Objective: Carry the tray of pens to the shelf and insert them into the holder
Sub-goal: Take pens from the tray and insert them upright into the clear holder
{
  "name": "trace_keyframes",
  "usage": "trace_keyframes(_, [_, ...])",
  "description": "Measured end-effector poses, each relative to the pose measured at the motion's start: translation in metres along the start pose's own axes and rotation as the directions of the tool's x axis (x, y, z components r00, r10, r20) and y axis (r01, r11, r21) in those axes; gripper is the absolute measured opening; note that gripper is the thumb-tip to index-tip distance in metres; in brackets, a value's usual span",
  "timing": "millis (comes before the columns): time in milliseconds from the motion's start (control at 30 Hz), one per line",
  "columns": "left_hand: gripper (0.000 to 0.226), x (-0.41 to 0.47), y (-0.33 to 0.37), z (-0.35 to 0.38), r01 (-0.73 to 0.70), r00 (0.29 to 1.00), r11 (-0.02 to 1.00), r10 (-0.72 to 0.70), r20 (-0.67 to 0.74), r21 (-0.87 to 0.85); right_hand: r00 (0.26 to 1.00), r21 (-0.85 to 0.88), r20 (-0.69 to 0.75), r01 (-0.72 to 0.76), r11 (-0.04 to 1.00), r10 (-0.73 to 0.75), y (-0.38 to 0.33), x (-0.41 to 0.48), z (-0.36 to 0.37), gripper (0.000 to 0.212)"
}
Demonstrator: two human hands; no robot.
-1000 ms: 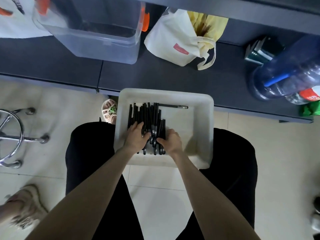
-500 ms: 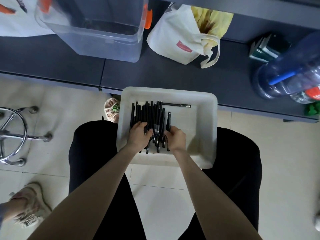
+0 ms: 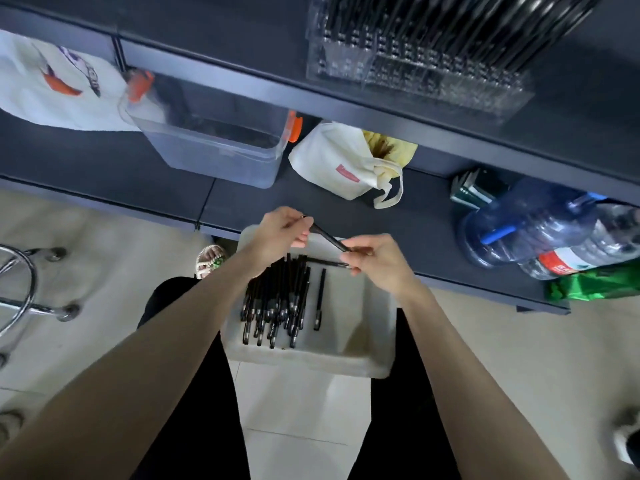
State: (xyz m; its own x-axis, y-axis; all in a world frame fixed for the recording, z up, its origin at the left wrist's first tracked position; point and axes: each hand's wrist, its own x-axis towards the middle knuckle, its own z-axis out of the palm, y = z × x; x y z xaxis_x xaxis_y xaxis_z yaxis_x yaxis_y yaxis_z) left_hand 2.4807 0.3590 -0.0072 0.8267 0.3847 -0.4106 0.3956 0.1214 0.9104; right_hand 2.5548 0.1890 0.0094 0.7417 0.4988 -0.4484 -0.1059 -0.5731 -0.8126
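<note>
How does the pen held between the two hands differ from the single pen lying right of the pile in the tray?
The held pen is in the air above the tray, pinched by the left hand and right hand; the single pen lies on the tray floor, touched by neither. The held pen slants across the view; the single pen runs almost straight down it. Both are slim and black.

Matt white plastic tray [image 3: 360, 365]; glossy black pens [image 3: 277, 299]; holder [image 3: 415, 67] seemingly clear plastic.
</note>
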Motion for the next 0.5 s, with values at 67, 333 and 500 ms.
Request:
trace_keyframes(67, [0.016, 0.001, 0.023, -0.009, -0.036, 0.998, 0.999, 0.036, 0.056, 0.008, 0.998, -0.002, -0.024, 0.061, 0.998, -0.061, -0.026, -0.002, -0.017, 0.028])
trace_keyframes(333, [0.010, 0.010, 0.094, -0.022, -0.186, 0.977, 0.975, 0.196, 0.082, -0.121, 0.908, 0.220, -0.318, 0.351, 0.910, -0.273, -0.126, -0.007, -0.071, 0.025])
trace_keyframes(500, [0.011, 0.030, 0.135, -0.013, -0.345, 0.939, 0.939, 0.345, -0.006, -0.003, 0.721, 0.200, -0.591, 0.565, 0.801, -0.361, -0.179, 0.006, -0.078, 0.031])
